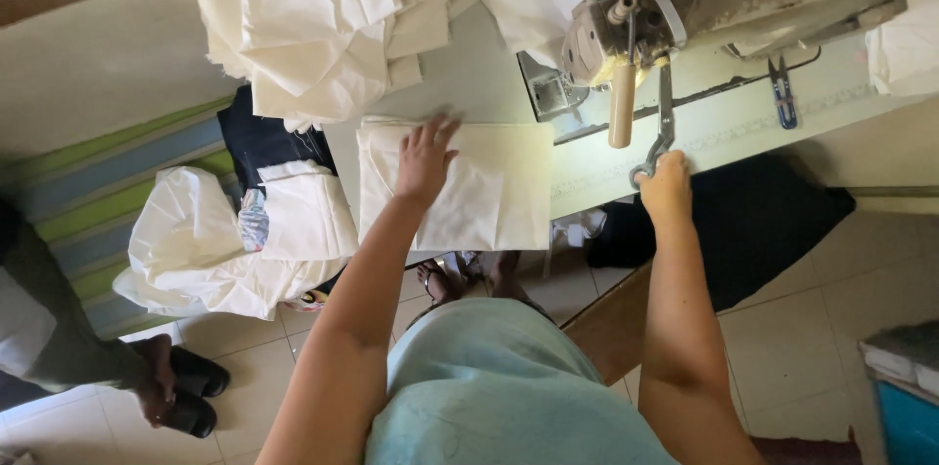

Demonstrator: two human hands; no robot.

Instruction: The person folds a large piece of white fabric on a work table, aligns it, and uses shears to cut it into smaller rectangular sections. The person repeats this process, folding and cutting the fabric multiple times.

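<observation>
My left hand (424, 157) lies flat, fingers spread, on a folded cream fabric piece (489, 191) at the near edge of the sewing table (724, 123). My right hand (666, 188) grips the handles of a pair of metal scissors (664, 113), whose blades point up toward the head of the sewing machine (626, 30). The scissors lie just right of the machine's beige cylindrical part (621, 105). The needle area is partly hidden behind the machine head.
A heap of cream cloth pieces (323, 15) is stacked at the table's far left. More white fabric (210, 250) hangs over dark cloth beside a striped surface. Small blue snips (782, 93) lie on the table right. Another person's feet in black sandals (181, 392) stand at left.
</observation>
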